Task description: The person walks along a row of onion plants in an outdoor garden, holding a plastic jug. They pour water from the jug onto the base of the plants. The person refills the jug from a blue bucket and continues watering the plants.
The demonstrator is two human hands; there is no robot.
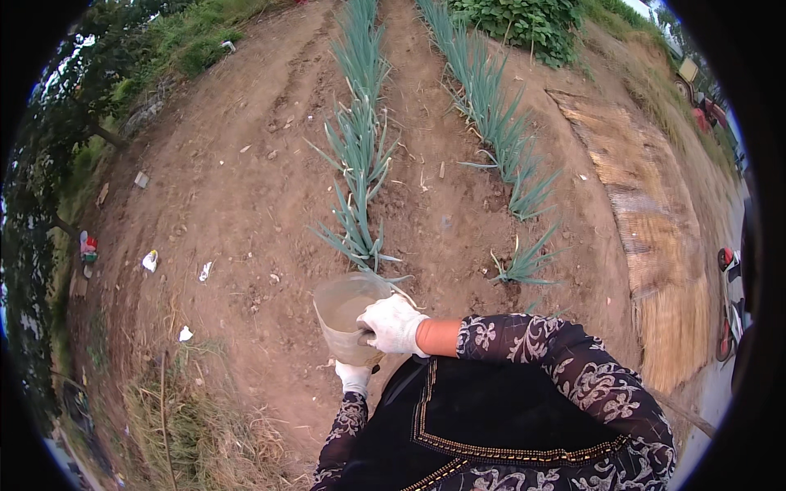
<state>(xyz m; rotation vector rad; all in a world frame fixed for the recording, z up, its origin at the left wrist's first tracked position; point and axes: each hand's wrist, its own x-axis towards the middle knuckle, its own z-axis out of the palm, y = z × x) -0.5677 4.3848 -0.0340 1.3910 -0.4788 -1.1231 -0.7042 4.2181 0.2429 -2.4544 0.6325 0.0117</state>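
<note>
A cloudy, pale plastic tub [334,335], open at the top, is held in front of my body with a greyish inside. My left hand [354,376], in a white glove, holds it from below; most of its fingers are hidden. Beside that hand a small dark piece shows. My right hand [393,324], also gloved in white, is closed at the right side of the tub's mouth. What its fingers hold, if anything, cannot be seen. Just beyond the tub stands the near end of a row of green onions [359,213].
A second row of green onions [491,106] runs along the right. Farther right lies a long straw mat [647,204]. Dry grass [205,425] heaps up at the lower left. White litter [150,260] dots the brown soil [246,204]. A leafy bush [532,24] grows at the back.
</note>
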